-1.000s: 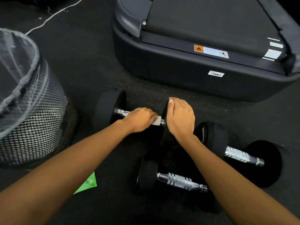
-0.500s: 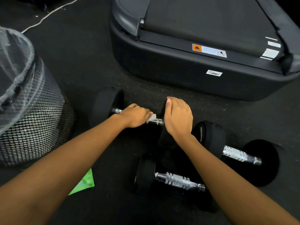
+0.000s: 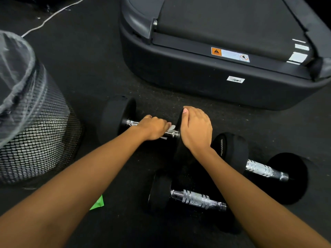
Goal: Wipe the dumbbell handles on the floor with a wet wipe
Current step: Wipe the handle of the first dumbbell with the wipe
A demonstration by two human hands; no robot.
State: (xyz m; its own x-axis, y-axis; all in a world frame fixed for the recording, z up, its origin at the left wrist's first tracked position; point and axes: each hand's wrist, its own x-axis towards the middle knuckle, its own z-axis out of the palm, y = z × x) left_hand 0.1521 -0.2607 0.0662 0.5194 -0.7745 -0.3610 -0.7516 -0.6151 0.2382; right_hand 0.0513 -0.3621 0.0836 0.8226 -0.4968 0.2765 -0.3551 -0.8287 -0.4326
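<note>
Far handle [image 3: 131, 122] being wiped: the wet wipe [image 3: 172, 127] is clamped round it by the curled fingers of the left hand [image 3: 154, 127]. The head [image 3: 181, 153] just right of them is gripped by the right hand [image 3: 196, 129]. Next, likely, the near handle [image 3: 197, 200] behind the fingers is to be reached

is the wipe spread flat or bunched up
Bunched: the white wet wipe peeks out crumpled from the left hand, gripped round the chrome dumbbell handle.

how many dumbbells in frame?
3. Centre dumbbell: left hand holds a wipe on its handle, right hand holds its end. Right dumbbell beside it. Near dumbbell between the arms. The arms may hide more.
</note>
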